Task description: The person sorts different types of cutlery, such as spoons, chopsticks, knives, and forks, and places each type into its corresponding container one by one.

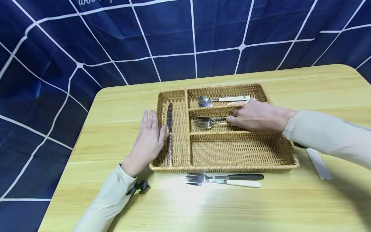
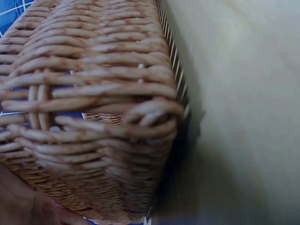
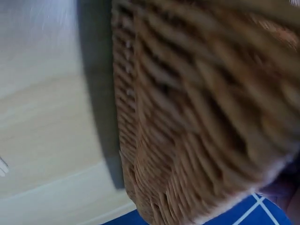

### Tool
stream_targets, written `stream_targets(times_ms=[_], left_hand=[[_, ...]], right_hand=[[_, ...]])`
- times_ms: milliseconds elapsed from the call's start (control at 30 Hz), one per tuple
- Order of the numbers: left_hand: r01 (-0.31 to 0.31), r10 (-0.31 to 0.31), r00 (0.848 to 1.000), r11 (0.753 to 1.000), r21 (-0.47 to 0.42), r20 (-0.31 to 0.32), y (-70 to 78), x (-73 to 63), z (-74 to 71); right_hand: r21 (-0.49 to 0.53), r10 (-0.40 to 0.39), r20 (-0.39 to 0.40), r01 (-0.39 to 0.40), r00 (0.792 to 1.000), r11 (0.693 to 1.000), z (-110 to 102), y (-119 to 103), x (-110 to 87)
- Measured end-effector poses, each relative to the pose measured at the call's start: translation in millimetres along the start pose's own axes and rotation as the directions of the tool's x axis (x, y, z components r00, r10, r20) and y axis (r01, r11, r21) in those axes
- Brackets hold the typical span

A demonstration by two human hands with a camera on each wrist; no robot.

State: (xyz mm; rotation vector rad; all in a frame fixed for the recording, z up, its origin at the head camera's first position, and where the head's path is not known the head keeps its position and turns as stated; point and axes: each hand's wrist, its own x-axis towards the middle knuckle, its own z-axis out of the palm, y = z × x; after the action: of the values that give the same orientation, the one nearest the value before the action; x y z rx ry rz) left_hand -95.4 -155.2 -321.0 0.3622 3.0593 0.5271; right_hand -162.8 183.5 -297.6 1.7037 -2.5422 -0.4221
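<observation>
A wicker cutlery tray [image 1: 226, 169] with several compartments stands on the table. In its middle right compartment lies a metal fork [image 1: 205, 123], tines toward the left. My right hand [image 1: 258, 116] reaches over the tray's right side and pinches this fork's handle, hiding its far end. Flat along the tray's left rim, my left hand [image 1: 149, 138] touches the wicker with its fingers straight. Just right of it, a table knife [image 1: 170, 129] lies lengthwise in the left compartment. The wrist views show mostly wicker wall close up.
A spoon with a white handle [image 1: 234, 98] lies in the back compartment, with other cutlery beside it. In front of the tray are a black-handled fork [image 1: 244, 177] and a white-handled fork [image 1: 243, 183]. A pale strip [image 1: 318, 163] lies at the right. Behind hangs a blue cloth [image 1: 171, 29].
</observation>
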Motion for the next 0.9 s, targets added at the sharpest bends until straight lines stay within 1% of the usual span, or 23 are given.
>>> stream_targets(times_ms=[167, 300, 567, 733, 900], left_hand=[[0.004, -0.004, 1.000, 1.000, -0.002, 0.005, -0.7, 0.6, 1.6], [0.006, -0.006, 1.000, 1.000, -0.006, 0.009, -1.6, 1.4, 2.3], [0.011, -0.011, 1.000, 1.000, -0.005, 0.012, -2.0, 1.2, 1.5], [0.004, -0.004, 1.000, 1.000, -0.008, 0.002, -1.2, 0.9, 1.6], [-0.004, 0.004, 1.000, 1.000, -0.008, -0.014, -1.7, 0.6, 2.5]], right_hand=[[0.060, 0.002, 0.050, -0.005, 0.999, 0.998, 7, 0, 3.6], [0.066, 0.002, 0.068, -0.007, 0.998, 0.998, 11, 0, 4.1], [0.039, -0.023, 0.046, 0.021, 0.999, 0.999, 15, 1, 7.2], [0.015, -0.042, 0.021, 0.041, 0.999, 0.999, 17, 2, 7.2], [0.034, -0.038, -0.006, 0.038, 0.999, 0.999, 19, 2, 7.1]])
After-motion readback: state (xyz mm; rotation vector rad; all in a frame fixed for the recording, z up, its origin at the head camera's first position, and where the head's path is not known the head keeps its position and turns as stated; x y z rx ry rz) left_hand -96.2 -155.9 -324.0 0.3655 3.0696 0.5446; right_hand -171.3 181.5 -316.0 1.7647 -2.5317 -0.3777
